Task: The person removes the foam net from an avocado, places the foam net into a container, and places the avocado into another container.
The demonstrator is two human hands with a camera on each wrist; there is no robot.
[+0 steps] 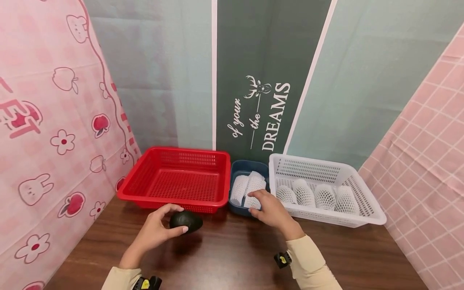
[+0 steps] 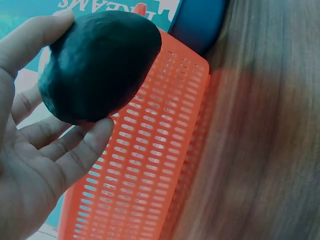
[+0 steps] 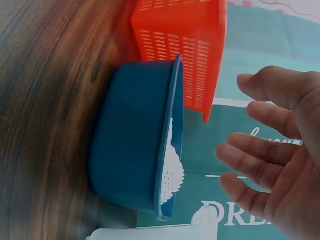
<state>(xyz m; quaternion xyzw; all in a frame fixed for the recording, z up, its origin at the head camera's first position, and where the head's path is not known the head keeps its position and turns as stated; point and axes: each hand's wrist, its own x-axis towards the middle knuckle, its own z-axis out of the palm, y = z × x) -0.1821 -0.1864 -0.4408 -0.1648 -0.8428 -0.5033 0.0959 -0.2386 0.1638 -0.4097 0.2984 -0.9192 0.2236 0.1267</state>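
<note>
My left hand (image 1: 156,228) grips avocado (image 1: 186,221) before red basket (image 1: 185,183), long axis along its near side; right hand (image 1: 272,210), fingers apart, off its right

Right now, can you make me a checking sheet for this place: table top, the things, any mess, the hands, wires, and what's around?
Surface: brown wood-grain table.
Job's things: dark avocado in front of the red basket; blue bin with two white foam nets; white basket with four net-wrapped items.
Clutter: nothing seen.
Hands: left hand grips the avocado; right hand is over the blue bin, holding nothing.
Cables: nothing seen.
Surroundings: pink printed cloth left, green lettered cloth behind, pink checked cloth right.
</note>
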